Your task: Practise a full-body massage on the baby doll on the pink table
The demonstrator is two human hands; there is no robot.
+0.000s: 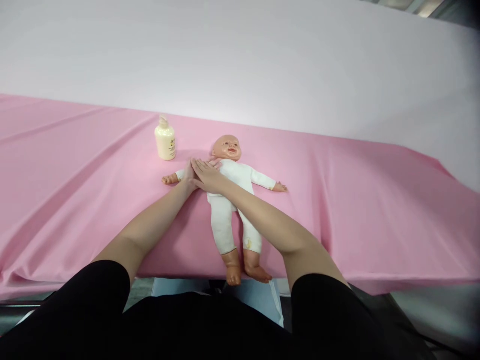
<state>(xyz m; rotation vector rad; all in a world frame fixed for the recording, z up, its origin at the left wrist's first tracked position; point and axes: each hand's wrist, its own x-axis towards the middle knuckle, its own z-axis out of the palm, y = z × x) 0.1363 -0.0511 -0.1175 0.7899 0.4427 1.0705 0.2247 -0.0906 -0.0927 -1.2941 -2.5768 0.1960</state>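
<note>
Sleeves: black, closest to the camera.
Left hand point(188, 176): flat on the doll point(232, 200), fingers together.
Right hand point(207, 176): flat beside it; rub softly.
Bottle point(165, 140): behind the doll.

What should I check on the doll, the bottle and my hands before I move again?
1. Doll flat on its back on the sheet: ok.
2. Doll's feet past the near edge: not ok.
3. Right hand flat on the doll's shoulder: ok.
4. Left hand on the doll's arm: cannot tell, it is partly hidden.
5. Bottle upright, clear of both hands: ok.
6. Bottle's pump locked: cannot tell.
</note>
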